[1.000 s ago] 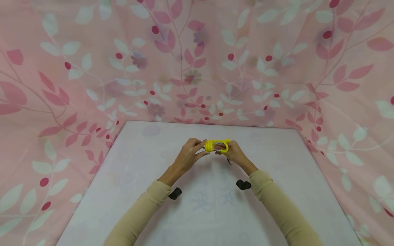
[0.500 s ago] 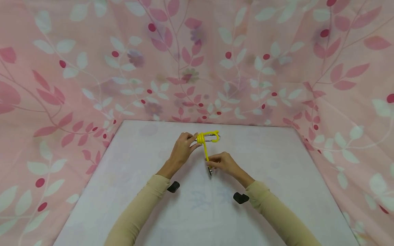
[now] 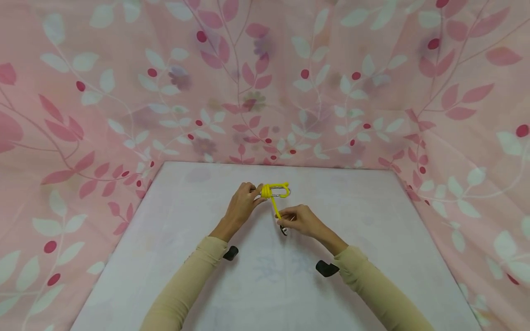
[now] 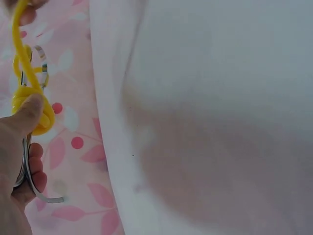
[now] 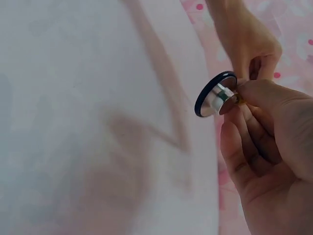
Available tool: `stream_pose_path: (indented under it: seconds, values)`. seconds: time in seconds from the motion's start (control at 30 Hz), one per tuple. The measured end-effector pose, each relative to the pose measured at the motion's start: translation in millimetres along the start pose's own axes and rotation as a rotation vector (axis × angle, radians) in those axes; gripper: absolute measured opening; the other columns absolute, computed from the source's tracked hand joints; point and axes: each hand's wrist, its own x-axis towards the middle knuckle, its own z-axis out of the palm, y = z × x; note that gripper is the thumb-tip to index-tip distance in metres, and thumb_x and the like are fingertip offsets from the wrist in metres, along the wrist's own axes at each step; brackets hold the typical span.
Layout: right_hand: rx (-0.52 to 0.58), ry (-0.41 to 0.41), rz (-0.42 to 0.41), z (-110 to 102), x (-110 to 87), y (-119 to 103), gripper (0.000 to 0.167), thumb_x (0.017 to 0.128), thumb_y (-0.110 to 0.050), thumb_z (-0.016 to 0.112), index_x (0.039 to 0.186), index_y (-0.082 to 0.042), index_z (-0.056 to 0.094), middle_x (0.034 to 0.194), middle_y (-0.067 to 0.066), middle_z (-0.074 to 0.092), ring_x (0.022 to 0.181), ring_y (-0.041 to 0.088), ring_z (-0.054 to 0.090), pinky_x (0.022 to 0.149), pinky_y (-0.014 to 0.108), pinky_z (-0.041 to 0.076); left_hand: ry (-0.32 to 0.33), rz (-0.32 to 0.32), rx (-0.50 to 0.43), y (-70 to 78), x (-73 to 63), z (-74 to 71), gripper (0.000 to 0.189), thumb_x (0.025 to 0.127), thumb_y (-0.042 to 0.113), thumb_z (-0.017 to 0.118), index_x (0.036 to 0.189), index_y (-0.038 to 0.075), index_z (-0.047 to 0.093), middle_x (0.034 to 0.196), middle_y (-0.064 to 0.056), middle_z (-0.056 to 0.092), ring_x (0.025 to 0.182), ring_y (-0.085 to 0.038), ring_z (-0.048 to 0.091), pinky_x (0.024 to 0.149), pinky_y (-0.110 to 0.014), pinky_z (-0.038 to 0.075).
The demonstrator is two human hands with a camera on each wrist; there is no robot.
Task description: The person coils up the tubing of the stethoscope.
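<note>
A stethoscope with yellow tubing (image 3: 266,191) is held over the table, its tube wound in several turns around its metal ear tubes (image 4: 30,176). My left hand (image 3: 242,204) grips the bundle from the left, thumb pressed on the yellow coils in the left wrist view. Beyond the coils, a yellow loop (image 3: 285,192) sticks out to the right. From the coils a straight length of tube runs down to my right hand (image 3: 304,219), which pinches its end between thumb and fingers. Just below those fingertips hangs the round chest piece (image 5: 215,95), silver with a dark rim.
A white-covered table (image 3: 285,294) lies under both hands. Pink leaf-patterned cloth (image 3: 265,92) hangs behind it and at both sides. Dark wrist cameras (image 3: 327,268) project below the sleeves.
My right hand has come down and toward me from the loop, drawing the tube end and chest piece out below the coils. The left hand has shifted slightly left, still gripping the bundle.
</note>
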Motion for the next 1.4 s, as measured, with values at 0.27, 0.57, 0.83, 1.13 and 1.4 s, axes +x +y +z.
stream_pose_path:
  seconds: [0.27,0.57,0.83,1.13,1.4]
  values:
    - [-0.120,0.058,-0.119,-14.8,5.9,-21.1,0.017,0.090,-0.020,0.072,0.102,-0.009,0.074,0.082,-0.002,0.071,0.075,0.005,0.063,0.069,0.020,0.055,0.028,0.053,0.083,1.5,6.9,-3.3,0.049,0.079,0.031,0.081,0.121,0.008,0.071,0.091,-0.010,0.060,0.084,-0.023,0.057,0.071,-0.028,0.055]
    - [-0.257,0.087,-0.192,-25.9,5.3,-30.0,0.015,0.091,-0.020,0.071,0.103,-0.011,0.073,0.081,-0.004,0.070,0.075,0.007,0.062,0.066,0.019,0.053,-0.038,0.094,0.088,8.5,7.0,-4.8,0.051,0.079,0.033,0.081,0.121,0.007,0.070,0.092,-0.010,0.062,0.085,-0.022,0.058,0.074,-0.027,0.056]
    - [-0.509,0.209,-0.383,-27.5,2.7,-24.6,0.023,0.087,-0.015,0.073,0.110,-0.008,0.075,0.102,0.002,0.074,0.093,0.018,0.065,0.085,0.034,0.058,-0.053,0.148,0.084,13.9,0.0,-0.8,0.051,0.077,0.030,0.082,0.121,0.007,0.071,0.090,-0.010,0.063,0.082,-0.022,0.057,0.073,-0.026,0.056]
    - [-0.484,0.264,-0.457,-29.2,2.6,-15.4,0.027,0.082,-0.008,0.076,0.110,-0.006,0.074,0.104,0.007,0.074,0.096,0.022,0.069,0.085,0.037,0.058,-0.007,0.170,0.079,15.9,-1.7,-0.8,0.050,0.076,0.032,0.082,0.120,0.010,0.072,0.090,-0.009,0.064,0.082,-0.021,0.057,0.070,-0.026,0.055]
    - [-0.461,0.266,-0.483,-30.5,1.5,-10.3,0.026,0.084,-0.005,0.073,0.110,-0.006,0.074,0.107,0.007,0.067,0.096,0.020,0.070,0.083,0.031,0.058,-0.062,0.152,0.034,13.5,-0.6,-4.4,0.051,0.081,0.033,0.078,0.126,0.012,0.068,0.093,-0.009,0.064,0.084,-0.021,0.057,0.071,-0.026,0.055]
